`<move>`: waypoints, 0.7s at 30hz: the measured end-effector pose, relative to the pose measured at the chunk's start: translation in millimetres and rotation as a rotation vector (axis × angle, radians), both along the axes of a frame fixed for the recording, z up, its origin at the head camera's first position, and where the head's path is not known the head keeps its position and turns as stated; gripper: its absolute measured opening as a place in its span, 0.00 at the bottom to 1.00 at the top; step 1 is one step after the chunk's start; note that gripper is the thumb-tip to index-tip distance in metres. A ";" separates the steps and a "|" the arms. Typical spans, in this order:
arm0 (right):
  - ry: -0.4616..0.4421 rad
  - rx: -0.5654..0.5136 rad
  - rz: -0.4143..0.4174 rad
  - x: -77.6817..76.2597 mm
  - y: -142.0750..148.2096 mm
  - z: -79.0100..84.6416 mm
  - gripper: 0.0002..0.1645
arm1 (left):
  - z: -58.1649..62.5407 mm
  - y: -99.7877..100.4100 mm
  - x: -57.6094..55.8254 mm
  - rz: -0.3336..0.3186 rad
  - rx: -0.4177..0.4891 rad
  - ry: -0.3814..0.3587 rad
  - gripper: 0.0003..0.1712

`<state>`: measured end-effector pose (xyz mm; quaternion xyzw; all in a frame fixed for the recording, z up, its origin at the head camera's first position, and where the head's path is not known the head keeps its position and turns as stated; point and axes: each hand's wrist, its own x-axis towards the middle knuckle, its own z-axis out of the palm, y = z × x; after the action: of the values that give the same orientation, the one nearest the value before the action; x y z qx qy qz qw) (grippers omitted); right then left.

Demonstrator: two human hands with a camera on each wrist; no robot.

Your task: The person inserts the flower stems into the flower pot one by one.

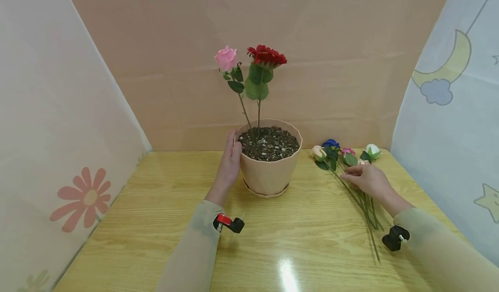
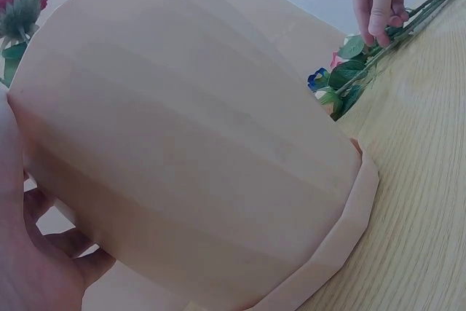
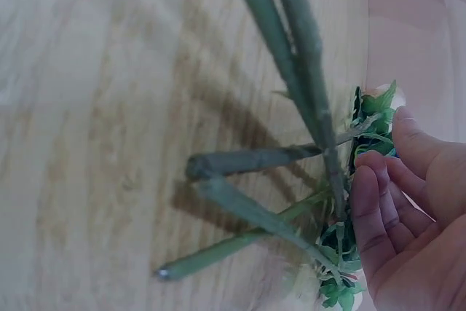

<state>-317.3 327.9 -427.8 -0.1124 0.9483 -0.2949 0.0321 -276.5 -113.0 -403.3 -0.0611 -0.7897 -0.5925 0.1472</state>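
Observation:
A peach flower pot [image 1: 269, 175] filled with dark soil and pebbles stands on a matching saucer. A pink rose [image 1: 226, 59] and a red gerbera-like flower [image 1: 267, 56] rise upright from the soil. My left hand [image 1: 229, 164] holds the pot's left side near the rim; in the left wrist view its fingers bend around behind the wall. At the right, my right hand [image 1: 368, 179] hovers over a pile of loose artificial roses, fingers relaxed by the green stems [image 1: 364, 205]. A gap shows between thumb and forefinger in the right wrist view.
The pile holds a cream rose [image 1: 318, 152], a blue rose [image 1: 331, 144], a deep pink rose [image 1: 348, 151] and a white rose [image 1: 373, 150], stems toward the front. A peach backdrop [image 1: 187, 88] stands behind the wooden table [image 1: 175, 192]; patterned white cloths flank it.

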 end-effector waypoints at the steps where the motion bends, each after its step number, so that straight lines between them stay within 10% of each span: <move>1: -0.001 0.002 0.003 -0.3 0.8 -1.3 0.32 | 0.0 0.1 -0.1 0.002 -0.001 -0.002 0.37; 21: 0.035 0.044 0.037 -2.3 -1.4 -9.5 0.29 | -0.2 0.3 1.0 0.010 0.005 -0.016 0.36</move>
<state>-319.6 326.5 -437.3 -0.1342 0.9528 -0.2714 0.0234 -275.5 -112.7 -403.6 -0.0519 -0.7895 -0.5943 0.1439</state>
